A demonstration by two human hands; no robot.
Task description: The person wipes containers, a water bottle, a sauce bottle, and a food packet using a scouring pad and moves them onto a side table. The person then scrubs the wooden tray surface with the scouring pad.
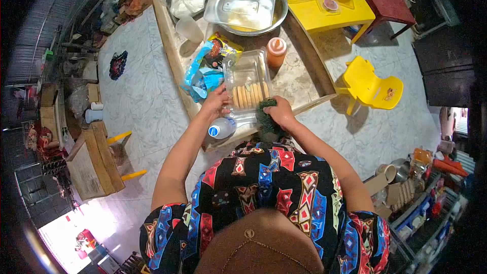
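A clear plastic container [247,66] with its lid raised holds a row of round, pale golden biscuits [249,95]. My left hand [217,102] has its fingers against the container's lower left side. At the lower right corner, my right hand [280,113] closes on a dark green, bushy bunch [265,117], whose kind I cannot make out. A clear bottle with a blue cap [221,128] lies below my left hand. Blue packaging [204,82] and a yellow-and-black packet [221,48] are left of the container. An orange sauce bottle [276,53] stands at its right.
A raised rim surrounds the wooden worktable [299,78]. Toward its back are a large metal bowl [281,7] with a tray in it, a white bag [188,1] and a translucent cup [189,29]. A yellow table [350,18] and yellow chair [373,82] stand right.
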